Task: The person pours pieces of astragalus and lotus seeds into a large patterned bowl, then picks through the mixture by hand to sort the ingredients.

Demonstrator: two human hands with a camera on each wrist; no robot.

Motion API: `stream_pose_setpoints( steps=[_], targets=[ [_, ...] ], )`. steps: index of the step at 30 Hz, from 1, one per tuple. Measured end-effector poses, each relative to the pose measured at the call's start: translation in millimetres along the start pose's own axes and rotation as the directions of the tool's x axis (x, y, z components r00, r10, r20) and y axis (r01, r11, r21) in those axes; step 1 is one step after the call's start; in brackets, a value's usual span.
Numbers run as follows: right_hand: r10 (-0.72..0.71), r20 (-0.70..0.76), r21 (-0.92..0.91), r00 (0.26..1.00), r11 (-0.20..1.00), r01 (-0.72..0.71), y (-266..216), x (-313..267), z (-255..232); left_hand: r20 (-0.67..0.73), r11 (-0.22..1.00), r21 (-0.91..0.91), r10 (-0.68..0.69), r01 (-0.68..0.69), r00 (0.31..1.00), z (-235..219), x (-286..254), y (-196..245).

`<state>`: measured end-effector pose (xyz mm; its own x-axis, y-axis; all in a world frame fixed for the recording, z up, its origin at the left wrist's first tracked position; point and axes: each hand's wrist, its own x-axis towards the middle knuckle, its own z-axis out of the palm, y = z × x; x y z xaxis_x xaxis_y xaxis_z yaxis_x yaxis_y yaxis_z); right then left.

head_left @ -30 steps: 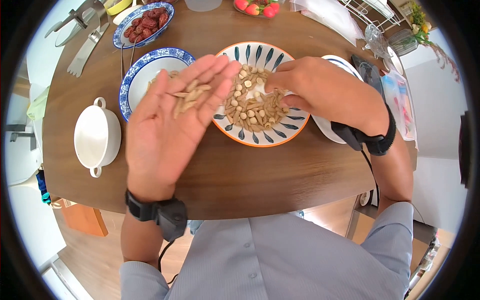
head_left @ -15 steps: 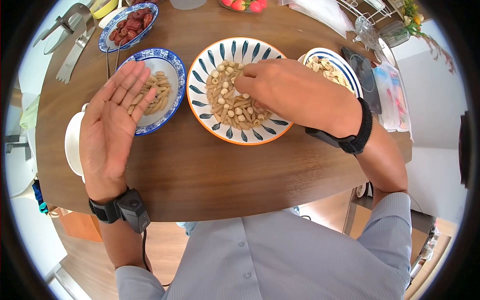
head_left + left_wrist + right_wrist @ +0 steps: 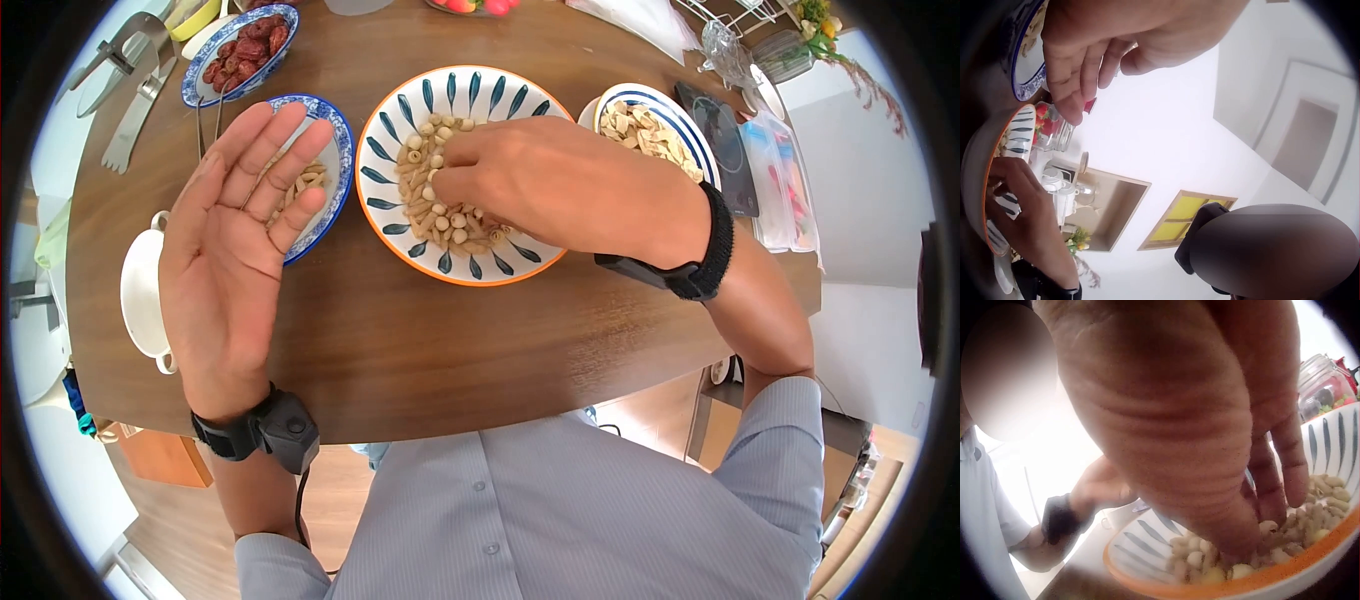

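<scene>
My left hand (image 3: 232, 240) hangs palm up, fingers spread, with nothing on the palm. It overlaps the left edge of a blue-rimmed bowl (image 3: 343, 165) in the head view. Tan elongated pieces (image 3: 312, 178) lie in that bowl. My right hand (image 3: 570, 180) reaches into a large orange-rimmed bowl (image 3: 425, 256) with leaf-shaped marks. Round pale lotus seeds (image 3: 459, 220) are mixed there with more tan pieces. In the right wrist view the fingers (image 3: 1288, 462) point down into the mix. The thumb tip is buried, so I cannot tell what it pinches.
A white two-handled pot (image 3: 143, 290) stands at the left. Behind are a bowl of red dates (image 3: 245, 58) and metal tongs (image 3: 219, 100). A blue-striped bowl of pale slices (image 3: 650, 135), a flat black device (image 3: 725, 150) and plastic bags (image 3: 790, 185) are at the right.
One second ago my left palm carried tan pieces beside the large bowl; it has moved left and is empty now. My right hand has stayed over the large bowl, fingers lower in the mix.
</scene>
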<state>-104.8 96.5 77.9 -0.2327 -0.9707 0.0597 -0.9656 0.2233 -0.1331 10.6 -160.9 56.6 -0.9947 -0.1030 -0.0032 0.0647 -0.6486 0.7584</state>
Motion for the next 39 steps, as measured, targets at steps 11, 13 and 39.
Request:
stream_pose_setpoints(
  steps=[11,13,39],
  targets=[
    [0.100,0.164,0.106,0.981,0.987,-0.119,10,2,-4,0.123,0.996,-0.044,-0.069,0.075,0.990,-1,3,-10],
    [0.115,0.192,0.118,0.975,0.983,-0.139,10,2,-6,0.131,0.997,-0.027,-0.069,0.074,0.989,0,3,-11],
    [-0.260,-0.601,0.029,0.756,0.938,0.345,-3,23,-33,0.335,0.768,-0.562,-0.129,0.307,0.933,30,3,-47]
  ],
)
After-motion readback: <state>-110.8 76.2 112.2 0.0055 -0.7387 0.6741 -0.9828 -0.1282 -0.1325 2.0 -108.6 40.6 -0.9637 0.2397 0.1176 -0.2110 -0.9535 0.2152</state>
